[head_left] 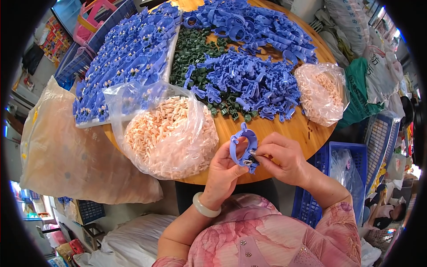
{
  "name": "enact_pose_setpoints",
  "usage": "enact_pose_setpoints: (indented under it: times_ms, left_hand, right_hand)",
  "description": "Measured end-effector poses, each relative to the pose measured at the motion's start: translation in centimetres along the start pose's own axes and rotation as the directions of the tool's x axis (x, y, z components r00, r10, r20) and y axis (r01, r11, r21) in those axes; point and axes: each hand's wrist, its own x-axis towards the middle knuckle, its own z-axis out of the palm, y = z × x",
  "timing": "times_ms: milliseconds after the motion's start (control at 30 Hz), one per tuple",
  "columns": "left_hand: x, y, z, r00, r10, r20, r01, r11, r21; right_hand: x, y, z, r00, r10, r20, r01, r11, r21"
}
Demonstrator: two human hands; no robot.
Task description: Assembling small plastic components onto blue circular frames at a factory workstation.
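My left hand [223,167] is closed around a blue plastic ring-shaped part [244,146], held upright just off the table's near edge. A small dark piece and a pale bit sit at the ring's lower right. There the fingertips of my right hand [281,158] pinch together; whatever they grip is too small to name. Close to my left hand lies a clear plastic bag [175,160] of small peach-coloured plastic pieces [164,122]. Beyond both hands a heap of small blue plastic parts [255,82] rests on the round wooden table [267,133].
Dark green pieces [189,53] lie mid-table, with blue rings [249,24] piled behind. A board [133,53] at left carries rows of blue assemblies. Another bag of peach pieces [320,93] sits right. Blue crates [347,153] stand at lower right, a large sack [66,147] at left.
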Motion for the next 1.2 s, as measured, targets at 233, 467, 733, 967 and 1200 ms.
enact_pose_setpoints:
  times_ms: [233,467,733,967,1200]
  left_hand:
    - [0.1,0.1,0.1,1.000,-0.002,0.000,0.002,1.000,0.001]
    - [0.0,0.2,0.4,1.000,0.007,-0.002,-0.006,0.998,0.068]
    - [0.2,-0.1,-0.4,0.999,-0.045,-0.011,0.045,0.996,0.079]
    - [0.3,-0.1,-0.2,0.994,-0.103,-0.026,0.102,0.994,-0.031]
    - [0.4,0.6,0.3,0.934,-0.294,0.204,0.315,0.946,-0.080]
  right_hand:
    - [0.1,-0.3,-0.7,0.999,0.044,0.022,-0.045,0.998,0.031]
    - [0.2,-0.2,-1.1,0.993,-0.053,0.110,0.062,0.995,-0.079]
    - [0.1,0.6,-0.7,0.993,0.014,0.113,-0.017,1.000,0.024]
    - [0.0,0.9,-1.2,0.964,0.265,0.027,-0.258,0.906,0.334]
    - [2.1,1.7,-0.4,0.926,0.357,0.125,-0.373,0.806,0.459]
